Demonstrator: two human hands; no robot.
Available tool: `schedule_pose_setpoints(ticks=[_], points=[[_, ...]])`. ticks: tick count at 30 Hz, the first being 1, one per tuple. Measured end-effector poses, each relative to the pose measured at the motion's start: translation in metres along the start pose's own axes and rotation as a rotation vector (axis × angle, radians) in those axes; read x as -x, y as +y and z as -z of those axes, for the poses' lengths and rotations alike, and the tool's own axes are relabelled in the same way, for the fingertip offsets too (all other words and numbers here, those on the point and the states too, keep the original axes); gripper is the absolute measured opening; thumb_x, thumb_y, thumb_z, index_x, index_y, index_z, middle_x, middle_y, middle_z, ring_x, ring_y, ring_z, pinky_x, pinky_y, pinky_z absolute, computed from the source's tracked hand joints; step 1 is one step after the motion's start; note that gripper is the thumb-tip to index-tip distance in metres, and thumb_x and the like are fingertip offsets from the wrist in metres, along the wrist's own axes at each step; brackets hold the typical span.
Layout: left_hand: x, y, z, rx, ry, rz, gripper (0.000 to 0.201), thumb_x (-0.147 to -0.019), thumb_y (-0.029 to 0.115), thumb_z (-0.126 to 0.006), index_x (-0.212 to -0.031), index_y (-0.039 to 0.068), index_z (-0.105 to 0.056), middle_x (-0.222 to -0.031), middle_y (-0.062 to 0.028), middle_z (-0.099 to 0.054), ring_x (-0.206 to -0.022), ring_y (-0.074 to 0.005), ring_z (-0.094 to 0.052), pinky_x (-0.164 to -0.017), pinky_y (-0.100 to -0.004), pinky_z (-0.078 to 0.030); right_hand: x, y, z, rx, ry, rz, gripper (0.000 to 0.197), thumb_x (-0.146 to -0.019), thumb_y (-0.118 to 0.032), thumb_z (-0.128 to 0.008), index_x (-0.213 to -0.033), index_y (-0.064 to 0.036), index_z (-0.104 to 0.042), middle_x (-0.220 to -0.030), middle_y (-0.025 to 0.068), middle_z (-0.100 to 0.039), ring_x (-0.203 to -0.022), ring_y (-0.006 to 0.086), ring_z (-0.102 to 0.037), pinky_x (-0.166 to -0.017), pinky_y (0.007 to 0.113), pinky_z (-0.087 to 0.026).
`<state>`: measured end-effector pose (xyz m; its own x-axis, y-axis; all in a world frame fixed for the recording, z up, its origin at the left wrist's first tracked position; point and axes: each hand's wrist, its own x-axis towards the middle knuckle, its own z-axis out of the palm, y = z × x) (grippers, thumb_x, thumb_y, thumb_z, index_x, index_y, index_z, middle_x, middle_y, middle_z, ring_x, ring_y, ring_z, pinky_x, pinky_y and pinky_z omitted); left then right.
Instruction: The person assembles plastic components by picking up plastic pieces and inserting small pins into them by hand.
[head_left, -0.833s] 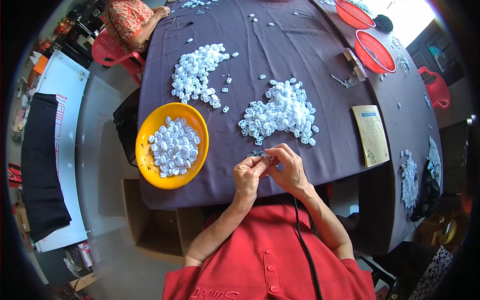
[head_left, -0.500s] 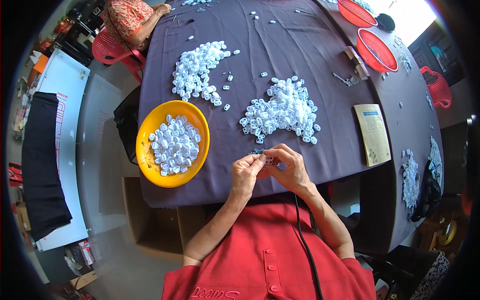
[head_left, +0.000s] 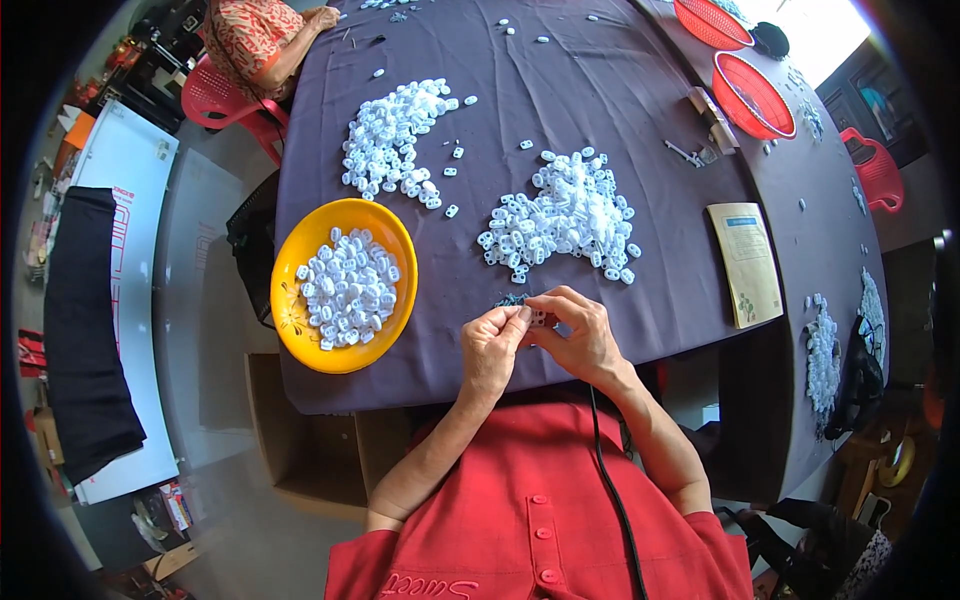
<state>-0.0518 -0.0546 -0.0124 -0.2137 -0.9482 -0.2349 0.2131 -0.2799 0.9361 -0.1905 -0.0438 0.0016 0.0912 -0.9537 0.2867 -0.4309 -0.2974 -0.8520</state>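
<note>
My left hand [head_left: 490, 348] and my right hand [head_left: 583, 338] meet over the table's near edge. Pinched between their fingertips is a small white plastic piece [head_left: 538, 318] with holes in it, mostly covered by the fingers. Just beyond it lies a little heap of small bluish-grey bits [head_left: 511, 299], too small to name. Farther off spreads a pile of white plastic pieces [head_left: 570, 215], oval with two holes each. To the left, a yellow bowl [head_left: 283, 312] is filled with similar white pieces [head_left: 348, 290].
Another white pile [head_left: 390, 140] lies farther left, with a few stray pieces beside it. A tan booklet [head_left: 745, 265] rests on the right, near red baskets [head_left: 752, 95]. Another person [head_left: 262, 45] sits at the far left. A cardboard box [head_left: 300, 440] stands below the table edge.
The whole view has shifted very slightly. Both hands stay in nearly the same place, with the white plastic piece still pinched between them.
</note>
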Motion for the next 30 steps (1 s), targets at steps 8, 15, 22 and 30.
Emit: schedule_pose_setpoints(ticks=[8, 15, 22, 30], points=[[0.001, 0.001, 0.003, -0.052, -0.011, -0.030, 0.018, -0.088, 0.012, -0.054, -0.088, -0.003, -0.064, -0.076, -0.0034, -0.063, -0.066, -0.0064, -0.057, -0.062, -0.0194, -0.049, -0.001, 0.001, -0.001, 0.021, -0.021, 0.022, 0.028, -0.065, -0.001, -0.070, -0.092, 0.0028, -0.060, -0.082, 0.0105, -0.061, -0.070, 0.0199, -0.063, -0.060, 0.028, -0.050], [0.000, 0.000, 0.007, -0.078, -0.026, 0.009, 0.020, -0.088, 0.013, -0.054, -0.088, -0.004, -0.063, -0.076, -0.0053, -0.063, -0.066, -0.0089, -0.059, -0.063, -0.0217, -0.051, 0.000, 0.004, -0.001, 0.010, -0.031, 0.028, 0.027, -0.066, -0.001, -0.069, -0.092, 0.0025, -0.060, -0.081, 0.0102, -0.061, -0.070, 0.0198, -0.063, -0.060, 0.027, -0.050], [0.001, 0.013, 0.006, 0.019, -0.040, 0.045, 0.020, -0.089, 0.011, -0.052, -0.084, -0.005, -0.063, -0.075, -0.0052, -0.063, -0.066, -0.0085, -0.059, -0.062, -0.0213, -0.050, -0.003, 0.001, 0.001, 0.035, -0.080, 0.024, 0.028, -0.067, -0.001, -0.068, -0.095, 0.0017, -0.061, -0.082, 0.0096, -0.061, -0.071, 0.0199, -0.063, -0.060, 0.027, -0.050], [0.002, 0.013, 0.006, 0.013, -0.032, 0.051, 0.020, -0.090, 0.012, -0.051, -0.088, -0.005, -0.062, -0.078, -0.0071, -0.064, -0.067, -0.0106, -0.061, -0.065, -0.0226, -0.052, -0.003, 0.001, 0.001, 0.016, -0.076, 0.015, 0.031, -0.067, -0.001, -0.069, -0.097, 0.0013, -0.061, -0.086, 0.0102, -0.061, -0.075, 0.0211, -0.064, -0.064, 0.028, -0.051]])
